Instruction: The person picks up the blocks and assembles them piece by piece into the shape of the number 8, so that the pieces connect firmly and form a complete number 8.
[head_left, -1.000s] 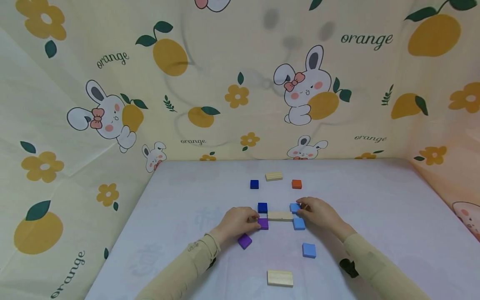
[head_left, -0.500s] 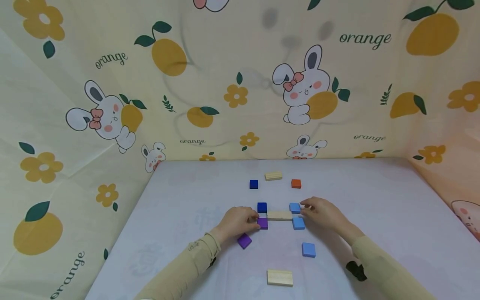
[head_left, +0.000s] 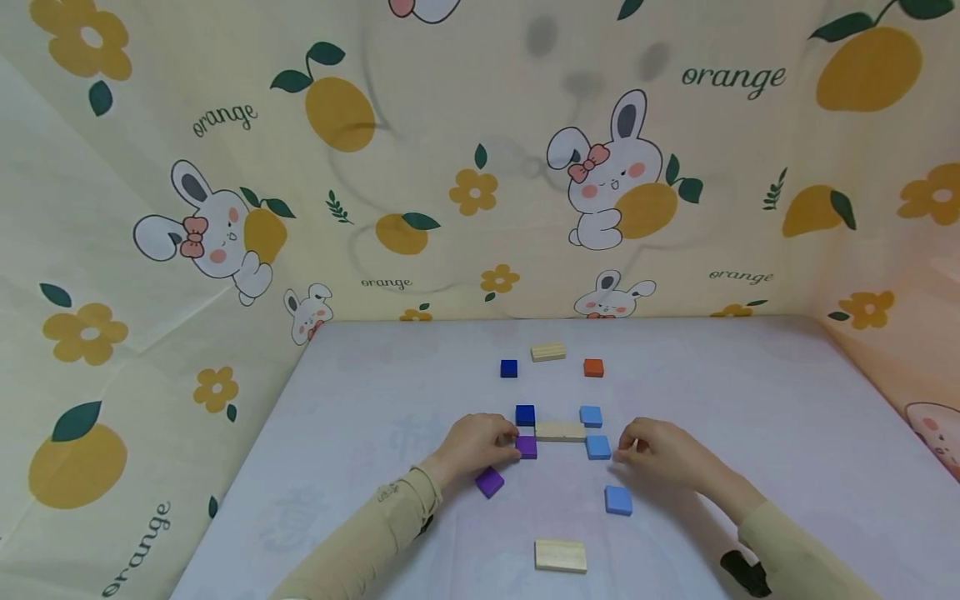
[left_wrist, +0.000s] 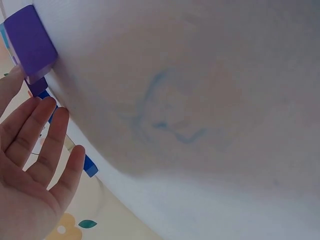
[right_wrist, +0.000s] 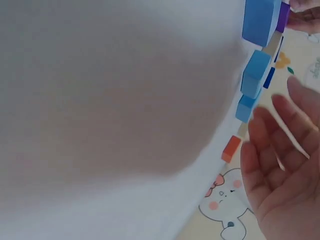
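A flat wooden plank [head_left: 560,432] lies mid-table with blocks at its ends: dark blue [head_left: 525,415] and purple [head_left: 528,448] on the left, two light blue blocks [head_left: 591,417] [head_left: 598,447] on the right. My left hand [head_left: 476,440] has its thumb and index fingertips at the left edge of this purple block, pinching it. A second purple block [left_wrist: 31,42] lies turned at an angle, closer to me. My right hand [head_left: 660,450] holds nothing. Its fingers, loosely curved in the right wrist view, hover just right of the nearer light blue block.
Another light blue block [head_left: 618,501] and a wooden plank [head_left: 560,557] lie closer to me. Farther back are a dark blue block [head_left: 509,368], an orange block [head_left: 593,368] and a third plank [head_left: 548,352]. A printed cloth backdrop [head_left: 517,100] rises behind the table.
My right hand has let go of the farther light blue block and moved right and toward me. The left hand and the blocks keep their places.
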